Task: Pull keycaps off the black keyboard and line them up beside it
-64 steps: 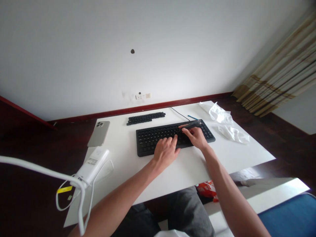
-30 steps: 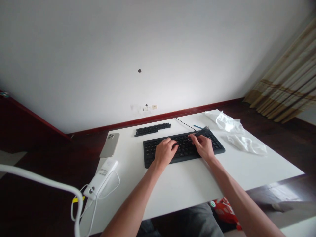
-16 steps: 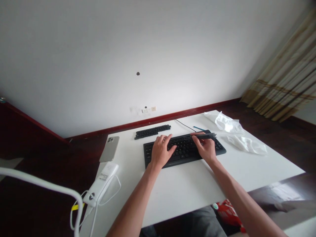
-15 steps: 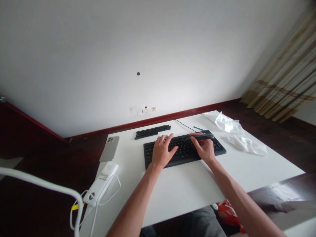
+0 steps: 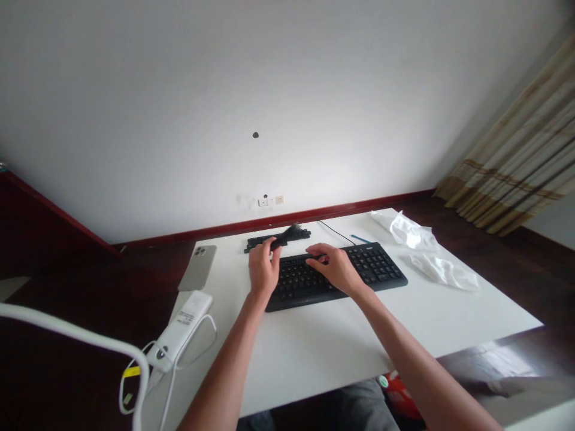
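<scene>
A black keyboard (image 5: 377,266) lies on the white table, its right half uncovered. My left hand (image 5: 264,266) is over its left end, with thumb and fingers closed on a black brush (image 5: 283,238). The brush's fuzzy grey-black tip points up and to the right, in front of a group of loose black keycaps (image 5: 255,242) behind the keyboard. Over the middle of the keyboard hovers my right hand (image 5: 335,266), fingers curved, thumb apart from them, with nothing visible between them. Whether its fingertips touch the keys is unclear.
A phone (image 5: 197,267) lies at the table's left, behind a white power strip (image 5: 184,323) with white cables. A blue stick (image 5: 360,239) lies behind the keyboard. Crumpled clear plastic bags (image 5: 442,270) cover part of the right side. A wall rises beyond the table.
The brush has gone from my right hand to my left. My left hand has moved left, and my right hand has come left to the keyboard's middle.
</scene>
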Motion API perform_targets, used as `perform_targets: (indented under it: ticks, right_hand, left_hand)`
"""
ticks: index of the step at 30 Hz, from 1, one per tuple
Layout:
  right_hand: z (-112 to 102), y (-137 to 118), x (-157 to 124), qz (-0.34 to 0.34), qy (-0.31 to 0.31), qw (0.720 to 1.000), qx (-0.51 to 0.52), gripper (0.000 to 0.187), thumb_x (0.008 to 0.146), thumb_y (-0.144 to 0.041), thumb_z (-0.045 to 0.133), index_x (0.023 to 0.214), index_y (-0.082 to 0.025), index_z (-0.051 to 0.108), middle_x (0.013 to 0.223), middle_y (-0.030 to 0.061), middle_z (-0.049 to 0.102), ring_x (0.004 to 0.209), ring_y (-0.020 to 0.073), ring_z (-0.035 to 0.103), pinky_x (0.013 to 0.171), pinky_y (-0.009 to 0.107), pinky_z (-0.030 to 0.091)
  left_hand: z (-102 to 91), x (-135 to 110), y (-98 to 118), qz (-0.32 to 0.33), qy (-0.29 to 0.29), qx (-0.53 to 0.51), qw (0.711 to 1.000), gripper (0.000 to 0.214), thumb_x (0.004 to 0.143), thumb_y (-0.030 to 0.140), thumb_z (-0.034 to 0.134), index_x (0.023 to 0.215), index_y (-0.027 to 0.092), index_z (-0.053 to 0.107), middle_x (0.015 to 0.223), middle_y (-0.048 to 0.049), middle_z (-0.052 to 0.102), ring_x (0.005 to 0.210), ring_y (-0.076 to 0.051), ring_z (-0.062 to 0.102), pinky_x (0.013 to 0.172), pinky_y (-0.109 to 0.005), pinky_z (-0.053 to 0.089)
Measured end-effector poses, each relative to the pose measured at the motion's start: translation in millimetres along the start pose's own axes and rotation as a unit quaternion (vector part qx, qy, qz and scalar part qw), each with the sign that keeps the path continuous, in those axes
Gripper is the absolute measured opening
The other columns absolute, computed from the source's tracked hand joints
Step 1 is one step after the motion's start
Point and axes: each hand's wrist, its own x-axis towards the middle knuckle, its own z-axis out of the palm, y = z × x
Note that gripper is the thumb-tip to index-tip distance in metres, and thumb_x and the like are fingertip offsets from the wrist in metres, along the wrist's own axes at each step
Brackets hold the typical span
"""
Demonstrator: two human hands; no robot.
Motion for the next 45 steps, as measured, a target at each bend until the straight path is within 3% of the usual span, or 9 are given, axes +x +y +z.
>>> perform_targets:
  ticks: [5,11,16,21,25,29,33,39,45]
  right_hand:
    - [10,19,-3,-0.011,-0.024,0.997,-0.075,0.019,0.089,-0.028,0.075,0.108,-0.023,0.075,0.105,0.0067,0.075,0.091,0.023,0.071,0.081,0.035,0.058]
    - [22,28,2,-0.026,-0.053,0.991,-0.12,0.017,0.088,-0.013,0.07,0.102,-0.02,0.075,0.099,0.0064,0.077,0.09,0.0232,0.073,0.084,0.034,0.057]
    - [19,15,16,0.008,-0.09,0.975,-0.201,0.028,0.085,-0.004,0.061,0.096,-0.022,0.079,0.089,0.0049,0.08,0.084,0.024,0.075,0.079,0.032,0.055]
    - [21,9,18,0.007,-0.108,0.967,-0.229,0.014,0.085,-0.015,0.072,0.091,-0.023,0.081,0.086,0.0063,0.08,0.076,0.0253,0.075,0.069,0.031,0.054]
    - [22,20,29,-0.009,-0.099,0.981,-0.169,0.017,0.086,-0.013,0.071,0.096,-0.023,0.081,0.088,0.0052,0.08,0.078,0.0227,0.075,0.074,0.031,0.056]
    - [27,37,66,-0.027,-0.046,0.988,-0.145,0.022,0.084,-0.014,0.074,0.106,-0.02,0.078,0.086,0.0044,0.079,0.075,0.02,0.073,0.074,0.03,0.056]
    - [40,52,91,-0.063,-0.07,0.985,-0.143,0.02,0.083,-0.01,0.074,0.1,-0.02,0.078,0.094,0.0058,0.08,0.084,0.0207,0.074,0.083,0.03,0.055]
    - [57,66,86,-0.079,-0.082,0.985,-0.128,0.021,0.087,-0.013,0.072,0.105,-0.021,0.079,0.099,0.0051,0.081,0.086,0.0201,0.074,0.085,0.031,0.055]
    - [59,70,86,-0.07,-0.071,0.987,-0.124,0.022,0.085,-0.014,0.075,0.106,-0.021,0.079,0.093,0.0034,0.079,0.078,0.0174,0.072,0.08,0.028,0.054]
  left_hand:
    - [-4.0,3,-38,-0.174,0.048,-0.089,0.98,0.036,0.107,0.047,0.044,0.121,0.021,0.064,0.087,-0.0048,0.071,0.08,-0.02,0.066,0.077,-0.03,0.048]
    - [-0.8,4,-51,-0.236,0.089,-0.148,0.956,0.037,0.108,0.048,0.041,0.117,0.02,0.064,0.081,-0.0006,0.065,0.074,-0.015,0.063,0.073,-0.025,0.046]
    - [2.2,5,-50,-0.242,0.09,-0.165,0.952,0.038,0.108,0.049,0.041,0.114,0.02,0.065,0.08,-0.0005,0.065,0.071,-0.014,0.061,0.07,-0.024,0.045]
    - [2.8,5,-48,-0.246,0.079,-0.168,0.951,0.039,0.107,0.05,0.042,0.114,0.019,0.064,0.08,-0.0012,0.065,0.071,-0.015,0.062,0.069,-0.025,0.045]
    - [5.9,4,-46,-0.25,0.076,-0.168,0.95,0.042,0.108,0.05,0.039,0.114,0.019,0.065,0.079,-0.0014,0.065,0.07,-0.015,0.062,0.069,-0.025,0.044]
    - [9.4,3,-42,-0.232,0.061,-0.169,0.956,0.044,0.108,0.052,0.037,0.115,0.019,0.065,0.077,-0.0008,0.063,0.068,-0.015,0.061,0.067,-0.025,0.044]
    - [9.2,2,-39,-0.226,0.046,-0.165,0.959,0.045,0.108,0.052,0.036,0.117,0.019,0.065,0.076,-0.0002,0.062,0.065,-0.014,0.059,0.064,-0.025,0.043]
    - [10.9,3,-37,-0.224,0.033,-0.172,0.959,0.045,0.109,0.052,0.037,0.119,0.019,0.065,0.076,-0.0006,0.062,0.066,-0.014,0.059,0.066,-0.025,0.044]
    - [12.1,2,-36,-0.225,0.026,-0.169,0.959,0.047,0.108,0.054,0.038,0.119,0.02,0.067,0.075,-0.0005,0.061,0.066,-0.015,0.059,0.065,-0.024,0.044]
